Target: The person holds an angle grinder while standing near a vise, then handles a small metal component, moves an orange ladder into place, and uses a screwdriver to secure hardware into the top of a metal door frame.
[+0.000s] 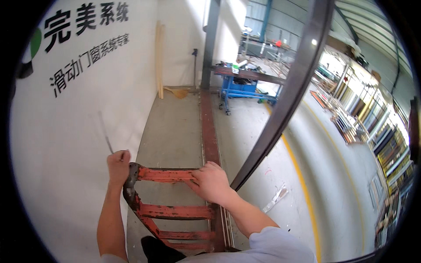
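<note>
Below me stands a worn orange-red ladder [166,175] with several rungs and chipped, blackened edges. My right hand [213,183] is closed on the right end of its top rung, fingers over the bar. Just past the ladder's top left corner, close to the white wall, my left hand [118,167] is closed in a fist. A thin grey rod [107,136] sticks up out of that fist, leaning left along the wall. Its upper end is blurred, and the part inside my fingers is hidden, so its exact kind does not show.
A white wall [66,144] with dark lettering rises at left. A dark metal post [285,105] slants up on the right, beside a reddish floor track [209,127]. Farther off are a blue wheeled cart [239,87], a broom [177,92] and racks of long profiles [386,149].
</note>
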Demonstrator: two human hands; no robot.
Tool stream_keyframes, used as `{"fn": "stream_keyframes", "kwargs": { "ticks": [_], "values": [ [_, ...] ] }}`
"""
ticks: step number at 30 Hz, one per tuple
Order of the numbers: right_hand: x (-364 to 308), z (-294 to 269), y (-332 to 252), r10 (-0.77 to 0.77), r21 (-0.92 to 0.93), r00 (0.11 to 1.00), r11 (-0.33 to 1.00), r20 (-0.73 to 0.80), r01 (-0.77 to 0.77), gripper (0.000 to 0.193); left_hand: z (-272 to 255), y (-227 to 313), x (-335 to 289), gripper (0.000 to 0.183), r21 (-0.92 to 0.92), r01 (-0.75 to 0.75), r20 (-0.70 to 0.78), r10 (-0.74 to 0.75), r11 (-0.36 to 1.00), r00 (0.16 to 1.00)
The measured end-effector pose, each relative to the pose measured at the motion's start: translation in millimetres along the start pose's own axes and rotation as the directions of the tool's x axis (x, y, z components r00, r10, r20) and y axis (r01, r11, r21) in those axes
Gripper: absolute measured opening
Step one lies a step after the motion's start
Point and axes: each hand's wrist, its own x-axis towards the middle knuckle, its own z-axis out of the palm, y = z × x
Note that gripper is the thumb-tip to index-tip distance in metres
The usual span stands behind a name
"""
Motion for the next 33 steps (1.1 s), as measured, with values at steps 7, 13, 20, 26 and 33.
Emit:
{"fn": "stream_keyframes", "kwargs": {
  "ticks": [7,13,20,26,33],
  "values": [
    [11.0,-3.2,-4.6,-0.039,0.071,0.999,0.997,0.001,0.039,0.019,-5.8,13.4,-2.4,0.018,0.005,-0.038,0.066,0.038,0.999,0.997],
    [13.6,6.5,3.7,-0.029,0.027,0.994,0.999,0.102,0.026,0.015,-0.7,5.6,-0.7,0.01,0.036,-0.09,0.214,0.08,0.995,0.974],
    [17.7,-5.5,-8.3,0.049,0.023,0.998,0.998,0.048,-0.05,0.011,-9.9,19.0,-0.7,0.013,0.101,-0.192,0.286,0.156,0.976,0.945],
    [-6.0,14.8,5.1,0.131,-0.029,0.991,0.991,0.024,-0.13,0.015,-21.1,33.0,30.7,0.019,0.09,-0.275,0.386,0.221,0.957,0.896],
    [47.5,-41.0,0.1,0.316,0.263,0.89,0.874,0.328,-0.408,0.022,-63.1,161.9,104.1,0.02,-0.106,-0.183,0.502,0.211,0.977,0.839]
  ]
}}
